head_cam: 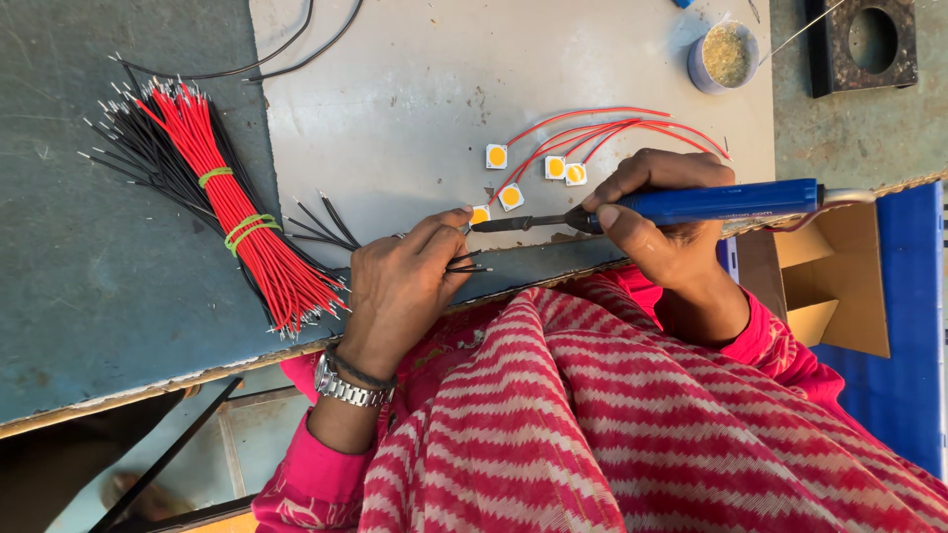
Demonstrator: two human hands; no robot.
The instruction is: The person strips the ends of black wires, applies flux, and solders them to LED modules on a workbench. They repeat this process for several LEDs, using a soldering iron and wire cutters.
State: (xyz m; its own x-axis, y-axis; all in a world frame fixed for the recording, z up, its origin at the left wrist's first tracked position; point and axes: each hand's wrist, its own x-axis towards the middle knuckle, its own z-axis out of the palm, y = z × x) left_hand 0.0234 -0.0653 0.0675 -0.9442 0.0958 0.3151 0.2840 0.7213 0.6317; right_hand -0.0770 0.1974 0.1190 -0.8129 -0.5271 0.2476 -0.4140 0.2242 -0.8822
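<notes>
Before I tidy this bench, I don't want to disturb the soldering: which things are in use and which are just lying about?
In use:
soldering iron in the right hand
black wires in the left hand
square LED chip at the iron's tip
LED chips with red leads

Lying about:
bundle of red and black wires
small pot
black block with a hole
cardboard box

soldering iron (pixel 726 202): glossy blue plastic | plate (pixel 415 99): matt grey metal, scuffed

The left hand (pixel 403 286) lies palm down, fingers pinched together at their tips, wrist bent slightly. The right hand (pixel 660 219) is curled in a pen-like grip, thumb pressed forward.
</notes>
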